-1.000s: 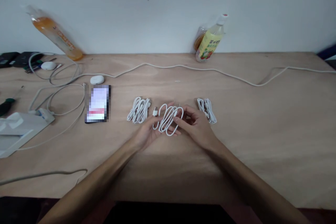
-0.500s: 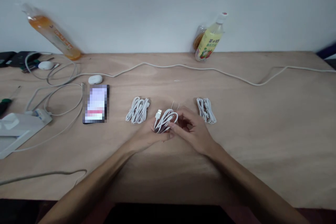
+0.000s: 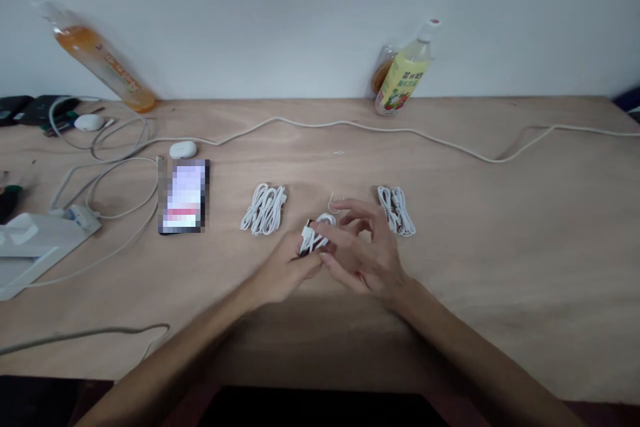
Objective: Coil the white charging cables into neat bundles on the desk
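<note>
My left hand (image 3: 285,267) is closed around a coiled white USB cable (image 3: 311,240), whose plug end points up at the left. My right hand (image 3: 367,247) curls over the same coil from the right, its index finger lying across the cable and its thumb beside my left thumb. Its other fingers are spread above the table. Behind the fingers a thin white twist tie (image 3: 331,203) shows in part. To the left lies a bundled white cable (image 3: 264,209), and another cable bundle (image 3: 397,211) is to the right of my right hand.
A phone (image 3: 184,197) and a white earbud case (image 3: 183,150) lie to the left. A long cable (image 3: 350,124) crosses the wooden table behind. Two bottles, one orange (image 3: 103,67) and one yellow-labelled (image 3: 405,73), lean against the wall. A white power strip (image 3: 45,240) stands far left.
My right hand has moved left over the coil, with its index finger now across it. The USB plug, upright before, is now lower and partly covered.
</note>
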The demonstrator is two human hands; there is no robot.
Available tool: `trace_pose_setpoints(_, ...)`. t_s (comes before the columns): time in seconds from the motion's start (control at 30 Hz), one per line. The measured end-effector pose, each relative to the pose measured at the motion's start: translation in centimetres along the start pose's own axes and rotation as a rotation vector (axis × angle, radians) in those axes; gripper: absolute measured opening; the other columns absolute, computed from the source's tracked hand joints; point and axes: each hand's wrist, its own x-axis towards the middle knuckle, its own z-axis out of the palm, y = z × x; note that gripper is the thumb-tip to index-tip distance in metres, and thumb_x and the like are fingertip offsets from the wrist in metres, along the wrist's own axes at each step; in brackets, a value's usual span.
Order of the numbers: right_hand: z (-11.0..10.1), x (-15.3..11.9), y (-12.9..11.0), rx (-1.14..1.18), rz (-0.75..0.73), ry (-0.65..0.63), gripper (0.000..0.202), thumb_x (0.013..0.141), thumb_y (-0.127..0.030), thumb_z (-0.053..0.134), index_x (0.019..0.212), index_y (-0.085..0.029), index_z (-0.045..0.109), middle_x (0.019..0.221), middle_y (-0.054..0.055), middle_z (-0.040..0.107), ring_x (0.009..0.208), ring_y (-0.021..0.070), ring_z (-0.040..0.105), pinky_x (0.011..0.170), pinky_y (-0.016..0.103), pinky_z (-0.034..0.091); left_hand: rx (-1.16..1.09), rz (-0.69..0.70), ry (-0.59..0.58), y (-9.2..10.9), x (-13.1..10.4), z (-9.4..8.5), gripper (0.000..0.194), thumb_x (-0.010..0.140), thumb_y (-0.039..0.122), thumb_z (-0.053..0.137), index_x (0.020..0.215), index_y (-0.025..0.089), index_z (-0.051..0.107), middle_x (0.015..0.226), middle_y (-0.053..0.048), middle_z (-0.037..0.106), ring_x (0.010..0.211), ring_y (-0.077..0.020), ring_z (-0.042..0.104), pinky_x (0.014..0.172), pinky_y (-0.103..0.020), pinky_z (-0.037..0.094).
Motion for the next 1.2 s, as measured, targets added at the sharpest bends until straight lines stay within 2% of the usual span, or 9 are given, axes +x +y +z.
trace_pose_setpoints(0.13,0.1,-0.4,0.2,-0.047,-0.192,-0.083,0.035,0.103,-0.025,0.063,0.138,-0.025,0.068,0.126,0.014,0.069,0.104,0.0272,0.069,0.079,0.041,0.064,0.148,0.147,-0.041,-0.2,-0.3,0.2,0.008,0.085,0.022,0.07,0.085,0.022,0.077,0.083,-0.003,0.07,0.094,-0.0264,0.066,0.093,-0.041,0.054)
trace_pose_setpoints(0.23,0.4,-1.0,0.4,-0.067,-0.206,-0.116,0.029,0.104,-0.024,0.063,0.131,-0.026,0.073,0.106,0.01,0.074,0.088,0.0232,0.069,0.074,0.037,0.061,0.145,0.058,-0.147,-0.3,-0.4,0.2,0.011,0.082,0.015,0.068,0.075,0.02,0.074,0.076,-0.001,0.069,0.093,-0.0271,0.068,0.091,-0.041,0.056)
trace_pose_setpoints(0.37,0.4,-1.3,0.4,-0.075,-0.17,-0.137,0.016,0.102,-0.025,0.067,0.114,-0.029,0.077,0.091,0.006,0.072,0.08,0.0212,0.067,0.067,0.033,0.057,0.157,0.019,-0.101,-0.7,-0.6,0.4,0.003,0.083,0.015,0.074,0.083,0.019,0.075,0.086,-0.002,0.075,0.087,-0.0237,0.069,0.087,-0.038,0.058)
trace_pose_setpoints(0.57,0.3,-0.5,0.2,-0.165,-0.194,-0.19,0.023,0.106,-0.024,0.058,0.087,-0.027,0.072,0.073,0.002,0.067,0.068,0.0186,0.063,0.062,0.031,0.054,0.093,0.049,-0.064,-0.7,-1.1,0.7,0.073,0.082,0.011,0.076,0.152,0.025,0.06,0.131,-0.01,0.075,0.114,-0.0275,0.073,0.096,-0.037,0.06)
trace_pose_setpoints(0.77,0.8,-0.5,0.6,-0.132,-0.063,-0.073,0.032,0.103,-0.013,0.056,0.075,-0.025,0.067,0.062,-0.001,0.064,0.054,0.0148,0.054,0.052,0.032,0.039,0.622,0.278,-0.09,1.2,-1.5,-0.6,0.075,0.085,0.024,0.08,0.157,0.024,0.059,0.127,-0.014,0.076,0.114,-0.0351,0.072,0.103,-0.048,0.057)
trace_pose_setpoints(0.83,0.9,-0.4,0.8,-0.123,-0.001,-0.032,0.033,0.102,-0.011,0.056,0.073,-0.024,0.065,0.06,-0.002,0.062,0.051,0.0143,0.052,0.052,0.032,0.035,0.807,0.406,0.042,2.4,-1.6,-2.2,0.053,0.087,0.035,0.082,0.139,0.024,0.074,0.124,-0.016,0.075,0.115,-0.0383,0.069,0.104,-0.051,0.055)
trace_pose_setpoints(0.9,1.0,-0.2,1.0,-0.128,0.035,0.012,0.037,0.102,-0.01,0.055,0.069,-0.024,0.061,0.057,-0.003,0.059,0.048,0.0134,0.048,0.051,0.033,0.031,0.938,0.426,0.362,3.5,-1.9,-4.4,0.038,0.093,0.04,0.077,0.127,0.024,0.078,0.131,-0.019,0.071,0.123,-0.0412,0.063,0.113,-0.056,0.047)
trace_pose_setpoints(1.03,1.1,0.1,1.0,-0.164,0.034,0.052,0.039,0.102,-0.01,0.053,0.066,-0.024,0.056,0.054,-0.004,0.055,0.047,0.0124,0.045,0.052,0.032,0.031,1.147,0.219,0.893,4.2,-3.2,-9.1,0.058,0.095,0.048,0.072,0.144,0.017,0.067,0.151,-0.024,0.056,0.147,-0.0536,0.042,0.126,-0.073,0.021)
trace_pose_setpoints(1.2,1.4,-0.1,0.8,-0.174,-0.035,0.041,0.038,0.102,-0.01,0.053,0.066,-0.024,0.055,0.054,-0.004,0.055,0.048,0.0118,0.044,0.052,0.031,0.031,1.297,-0.125,1.013,3.3,-4.2,-12.0,0.062,0.103,0.06,0.057,0.148,0.017,0.061,0.158,-0.03,0.051,0.149,-0.063,0.038,0.112,-0.087,0.027)
